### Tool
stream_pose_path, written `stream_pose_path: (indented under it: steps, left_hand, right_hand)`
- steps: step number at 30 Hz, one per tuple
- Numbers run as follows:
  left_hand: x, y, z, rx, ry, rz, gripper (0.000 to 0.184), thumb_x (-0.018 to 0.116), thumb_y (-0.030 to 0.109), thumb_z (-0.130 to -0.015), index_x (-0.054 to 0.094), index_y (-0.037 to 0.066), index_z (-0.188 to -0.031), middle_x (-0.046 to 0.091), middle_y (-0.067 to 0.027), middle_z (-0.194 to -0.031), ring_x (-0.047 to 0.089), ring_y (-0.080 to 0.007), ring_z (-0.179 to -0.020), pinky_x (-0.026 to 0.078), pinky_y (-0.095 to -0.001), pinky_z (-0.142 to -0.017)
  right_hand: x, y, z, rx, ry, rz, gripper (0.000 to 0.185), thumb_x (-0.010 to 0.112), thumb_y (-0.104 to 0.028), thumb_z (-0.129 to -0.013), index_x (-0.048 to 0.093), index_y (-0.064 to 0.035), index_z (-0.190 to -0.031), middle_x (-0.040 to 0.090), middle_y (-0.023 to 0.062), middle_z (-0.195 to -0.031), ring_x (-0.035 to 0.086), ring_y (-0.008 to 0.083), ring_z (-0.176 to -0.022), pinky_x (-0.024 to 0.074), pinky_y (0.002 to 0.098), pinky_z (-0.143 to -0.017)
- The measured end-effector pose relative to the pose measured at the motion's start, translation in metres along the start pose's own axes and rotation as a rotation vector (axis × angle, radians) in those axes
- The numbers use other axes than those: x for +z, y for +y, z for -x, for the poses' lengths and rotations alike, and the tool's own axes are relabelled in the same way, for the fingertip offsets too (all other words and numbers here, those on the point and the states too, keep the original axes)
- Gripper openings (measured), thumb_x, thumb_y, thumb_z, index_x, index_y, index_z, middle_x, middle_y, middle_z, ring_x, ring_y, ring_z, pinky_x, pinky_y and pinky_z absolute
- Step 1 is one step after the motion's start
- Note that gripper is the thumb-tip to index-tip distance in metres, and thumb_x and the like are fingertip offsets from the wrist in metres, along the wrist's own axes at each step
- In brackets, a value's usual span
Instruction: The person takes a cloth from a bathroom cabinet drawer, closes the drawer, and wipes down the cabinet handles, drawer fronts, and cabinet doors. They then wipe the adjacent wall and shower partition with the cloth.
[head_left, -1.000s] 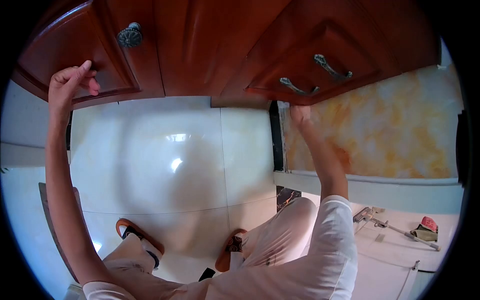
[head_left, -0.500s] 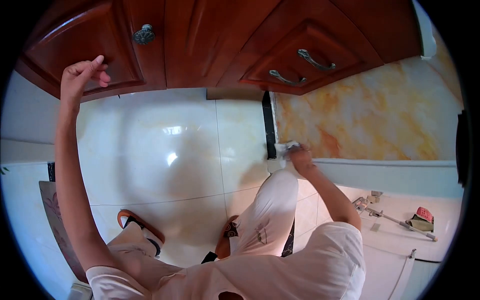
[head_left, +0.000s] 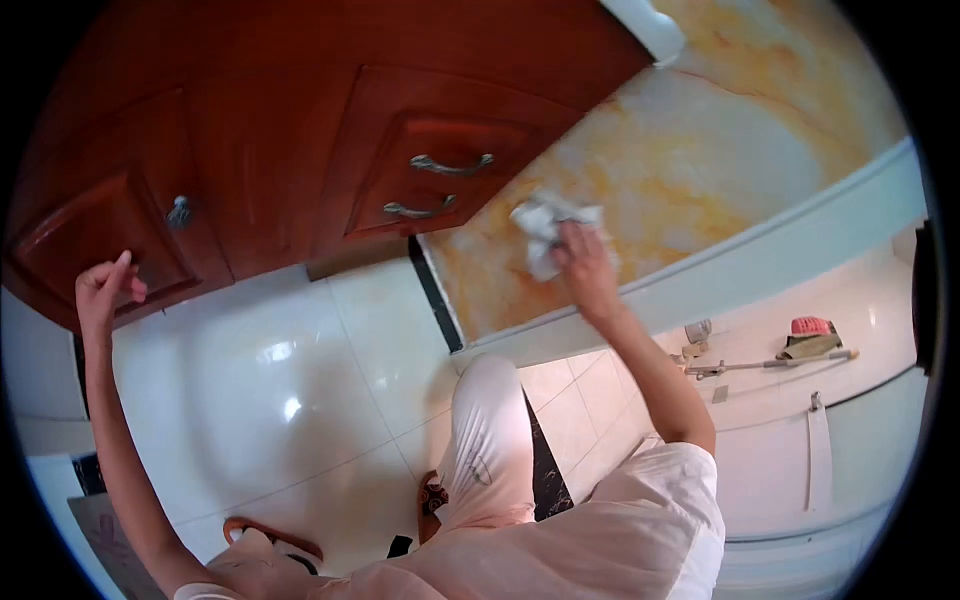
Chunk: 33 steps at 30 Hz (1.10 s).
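Observation:
My right hand presses a crumpled white cloth against a yellow-and-white marbled wall panel. Its fingers are closed on the cloth and blurred by motion. On the far left, my left hand is held up in front of a red-brown cabinet door. The thumb stands apart from its loosely curled fingers, and nothing shows between them. Whether it touches the door I cannot tell. A round metal knob is to its upper right.
Two drawer handles, an upper one and a lower one, stick out from the cabinet. A pale ledge borders the panel's lower side. Glossy tiles cover the floor. A mop-like pole and a red item lie at right.
My right hand and the cloth have moved from the panel's lower left corner up onto its surface. The view has turned and shifted right. My left hand stays by the cabinet door.

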<state>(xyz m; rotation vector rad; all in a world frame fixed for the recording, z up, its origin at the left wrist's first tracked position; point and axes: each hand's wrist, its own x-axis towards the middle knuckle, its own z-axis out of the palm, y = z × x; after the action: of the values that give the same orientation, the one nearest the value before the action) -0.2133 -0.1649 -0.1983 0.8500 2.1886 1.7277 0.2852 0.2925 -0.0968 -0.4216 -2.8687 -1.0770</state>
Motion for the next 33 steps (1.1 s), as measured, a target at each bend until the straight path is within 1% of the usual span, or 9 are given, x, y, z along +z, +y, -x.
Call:
stream_pose_path:
  steps: [3,7,8,11,18,25,27,30,33]
  left_hand:
    - [0.005,0.000,0.002,-0.028,0.024,0.144,0.032,0.065,0.028,-0.088,0.067,0.000,-0.073,0.064,-0.0064,-0.060,0.060,-0.0117,-0.051,0.050,-0.0234,-0.050]
    - [0.001,-0.004,0.002,0.031,0.052,0.127,0.030,0.065,0.027,-0.088,0.068,0.000,-0.076,0.064,-0.0067,-0.060,0.060,-0.0124,-0.050,0.050,-0.0234,-0.049]
    - [0.002,-0.006,0.002,0.032,0.050,0.115,0.030,0.065,0.027,-0.088,0.068,0.000,-0.077,0.064,-0.0066,-0.059,0.060,-0.0124,-0.050,0.050,-0.0234,-0.049]
    - [-0.005,-0.016,-0.005,-0.022,0.011,0.125,0.030,0.065,0.026,-0.089,0.067,-0.001,-0.075,0.063,-0.0072,-0.058,0.059,-0.0127,-0.048,0.049,-0.0232,-0.048]
    - [0.000,-0.007,-0.003,-0.014,0.007,0.110,0.030,0.064,0.024,-0.089,0.065,-0.002,-0.073,0.062,-0.0083,-0.057,0.058,-0.0131,-0.047,0.047,-0.0232,-0.047]
    - [0.020,0.027,0.018,-0.041,0.045,0.088,0.024,0.062,0.022,-0.089,0.068,0.001,-0.080,0.065,-0.0066,-0.066,0.062,-0.0120,-0.057,0.054,-0.0251,-0.054]
    - [0.021,0.038,0.032,-0.021,-0.049,-0.051,0.017,0.063,0.016,-0.088,0.068,0.001,-0.082,0.066,-0.0055,-0.068,0.062,-0.0124,-0.059,0.052,-0.0243,-0.056]
    - [0.025,0.059,0.052,0.037,-0.198,-0.102,0.015,0.063,0.011,-0.086,0.068,-0.002,-0.081,0.066,-0.0070,-0.068,0.061,-0.0131,-0.060,0.050,-0.0244,-0.058]
    - [0.041,0.055,0.067,-0.016,-0.300,-0.014,0.012,0.065,0.008,-0.084,0.068,-0.004,-0.082,0.066,-0.0077,-0.070,0.062,-0.0128,-0.062,0.051,-0.0256,-0.060]
  right_hand:
    - [-0.003,0.002,0.008,-0.108,-0.014,-0.093,0.017,0.052,-0.016,-0.085,0.062,-0.0047,-0.093,0.053,0.0167,-0.125,0.047,0.0320,-0.119,0.0330,0.0449,-0.105]
    - [-0.081,0.066,0.003,0.354,0.131,-0.157,0.021,0.052,-0.007,-0.085,0.058,-0.0042,-0.105,0.054,0.0176,-0.121,0.050,0.0341,-0.113,0.0397,0.0445,-0.098]
    - [-0.106,0.101,0.007,0.120,0.300,0.076,0.027,0.051,-0.006,-0.084,0.055,-0.0047,-0.112,0.052,0.0170,-0.124,0.050,0.0348,-0.113,0.0409,0.0430,-0.095]
    - [-0.188,0.134,-0.018,0.360,0.307,0.485,0.036,0.051,-0.008,-0.083,0.054,-0.0078,-0.119,0.044,0.0146,-0.138,0.042,0.0349,-0.124,0.0329,0.0469,-0.104]
    - [-0.103,0.100,-0.049,0.342,0.409,0.357,0.032,0.049,-0.007,-0.082,0.055,-0.0069,-0.113,0.044,0.0168,-0.134,0.040,0.0348,-0.125,0.0302,0.0488,-0.105]
    - [0.076,-0.030,-0.023,0.054,-0.004,0.014,0.025,0.053,-0.011,-0.078,0.061,-0.0088,-0.102,0.050,0.0127,-0.126,0.043,0.0288,-0.122,0.0287,0.0479,-0.107]
    - [0.091,-0.062,-0.015,-0.078,-0.153,-0.006,0.028,0.055,-0.011,-0.078,0.061,-0.0094,-0.105,0.056,0.0113,-0.120,0.050,0.0293,-0.116,0.0370,0.0440,-0.101]
    - [0.116,-0.078,-0.012,0.168,-0.424,-0.539,0.032,0.060,-0.015,-0.082,0.060,-0.0083,-0.113,0.061,0.0079,-0.114,0.057,0.0256,-0.107,0.0445,0.0386,-0.093]
    - [0.084,-0.085,-0.008,0.562,-0.329,-1.646,0.036,0.060,-0.021,-0.089,0.055,-0.0065,-0.122,0.062,0.0054,-0.114,0.060,0.0210,-0.101,0.0480,0.0328,-0.088]
